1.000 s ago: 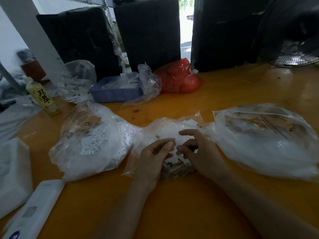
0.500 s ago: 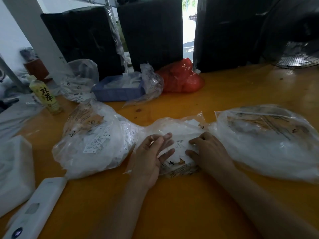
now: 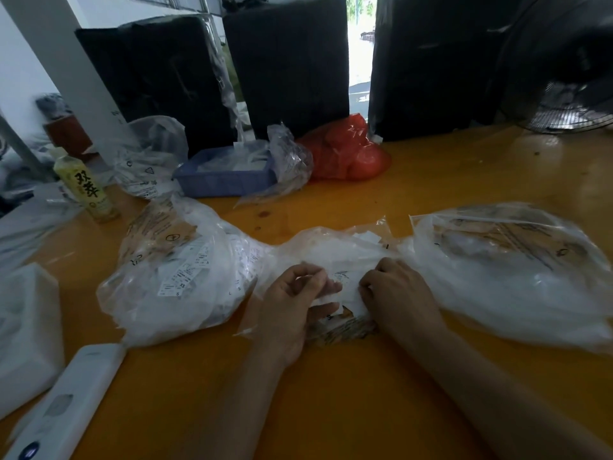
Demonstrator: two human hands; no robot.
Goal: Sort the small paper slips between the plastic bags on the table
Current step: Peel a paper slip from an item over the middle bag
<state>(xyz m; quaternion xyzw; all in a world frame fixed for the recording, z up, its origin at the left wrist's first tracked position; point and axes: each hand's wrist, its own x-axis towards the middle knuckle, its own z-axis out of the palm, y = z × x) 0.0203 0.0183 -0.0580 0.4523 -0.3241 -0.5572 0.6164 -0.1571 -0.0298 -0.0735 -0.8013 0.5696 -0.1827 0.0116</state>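
Paper slips (image 3: 343, 287) sit bunched in the middle bag (image 3: 331, 250), dead centre on the desk (image 3: 365, 393). The left hand (image 3: 292, 303) curls round a slip at the bag's mouth; the right hand (image 3: 394, 293) pinches the slips' other edge. Picking, I'd say; next comes reading the size and choosing. Left of the middle bag, a full bag (image 3: 185, 277) of printed tags; right, a flatter bag (image 3: 507, 270), contents unclear.

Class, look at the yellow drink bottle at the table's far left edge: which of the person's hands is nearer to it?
Left. The left hand works at the middle bag, on the yellow drink bottle's side; the right hand lies beyond it, farther right.
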